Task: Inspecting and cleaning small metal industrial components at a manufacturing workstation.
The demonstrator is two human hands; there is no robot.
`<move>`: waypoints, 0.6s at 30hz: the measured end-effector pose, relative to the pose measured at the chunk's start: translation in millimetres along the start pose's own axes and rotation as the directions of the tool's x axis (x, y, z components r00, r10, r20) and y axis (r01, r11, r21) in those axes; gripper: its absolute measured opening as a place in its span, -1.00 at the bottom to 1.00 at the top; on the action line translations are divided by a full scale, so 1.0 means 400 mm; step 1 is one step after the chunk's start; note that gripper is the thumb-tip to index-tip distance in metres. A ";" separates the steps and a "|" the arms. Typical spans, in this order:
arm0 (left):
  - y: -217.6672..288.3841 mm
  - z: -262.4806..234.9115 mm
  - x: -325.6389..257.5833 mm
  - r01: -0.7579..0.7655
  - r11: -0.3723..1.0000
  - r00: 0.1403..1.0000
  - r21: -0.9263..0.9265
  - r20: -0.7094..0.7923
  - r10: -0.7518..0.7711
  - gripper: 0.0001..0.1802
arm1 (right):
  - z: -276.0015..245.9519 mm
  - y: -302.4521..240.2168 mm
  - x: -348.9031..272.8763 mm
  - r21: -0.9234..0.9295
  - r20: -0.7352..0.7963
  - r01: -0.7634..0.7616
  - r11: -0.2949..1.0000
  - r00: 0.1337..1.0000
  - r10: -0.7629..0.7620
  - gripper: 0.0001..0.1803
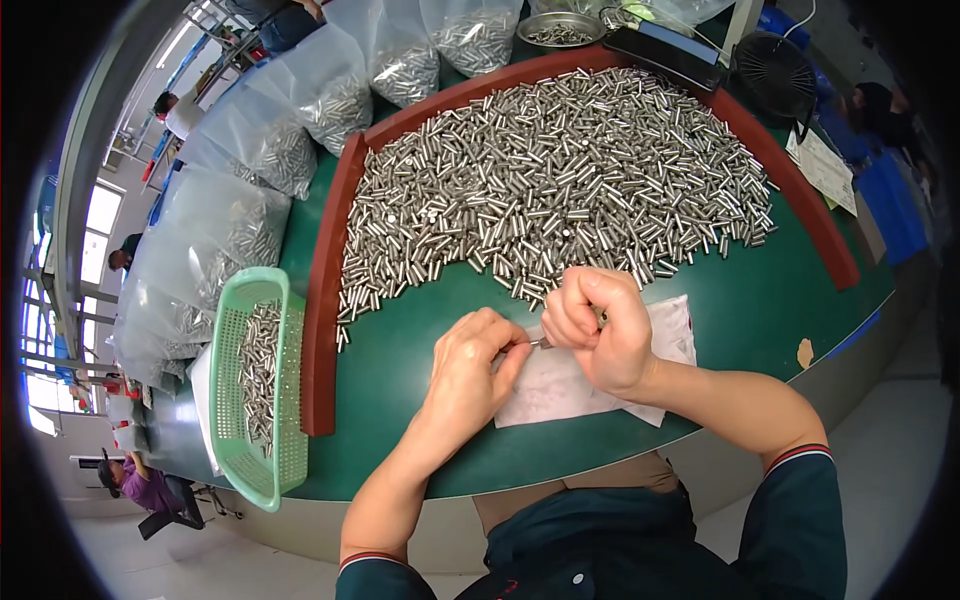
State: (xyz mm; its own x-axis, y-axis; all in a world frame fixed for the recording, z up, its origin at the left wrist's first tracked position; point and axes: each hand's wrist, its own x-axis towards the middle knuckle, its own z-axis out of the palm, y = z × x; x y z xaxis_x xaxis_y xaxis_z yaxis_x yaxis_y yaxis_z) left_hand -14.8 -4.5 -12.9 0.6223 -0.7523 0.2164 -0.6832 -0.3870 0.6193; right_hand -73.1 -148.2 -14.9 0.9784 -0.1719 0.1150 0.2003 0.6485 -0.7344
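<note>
A small metal pin (541,343) shows between my two hands, its near end at the left fingertips. My left hand (468,365) is closed in a pinch on it, thumb against forefinger. My right hand (610,325) is curled into a fist just to the right, touching or nearly touching the pin's other end; what lies inside its fingers is hidden. Under both hands lies a stained white cloth (560,390). Beyond them spreads a large heap of short shiny metal pins (560,180) on the green table (390,400).
A dark red raised border (322,330) curves around the heap. On the left stands a green plastic basket (223,400) with pins inside. Clear bags of pins (335,100) line the back and left. A phone (665,58), a metal dish (560,35) and a black fan (772,75) sit behind.
</note>
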 end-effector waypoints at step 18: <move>0.011 0.006 -0.002 0.036 0.999 0.999 -0.015 0.004 -0.036 -0.91 | 0.002 0.011 -0.005 -0.043 -0.007 0.017 0.999 1.000 -0.017 -0.62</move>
State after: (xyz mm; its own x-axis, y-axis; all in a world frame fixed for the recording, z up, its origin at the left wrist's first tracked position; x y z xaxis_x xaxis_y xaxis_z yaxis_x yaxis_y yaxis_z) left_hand -19.1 -6.8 -12.2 0.6450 -0.7400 0.1907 -0.6545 -0.4061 0.6377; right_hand -73.9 -144.3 -17.9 0.9744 -0.1883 0.1230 0.2144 0.6128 -0.7606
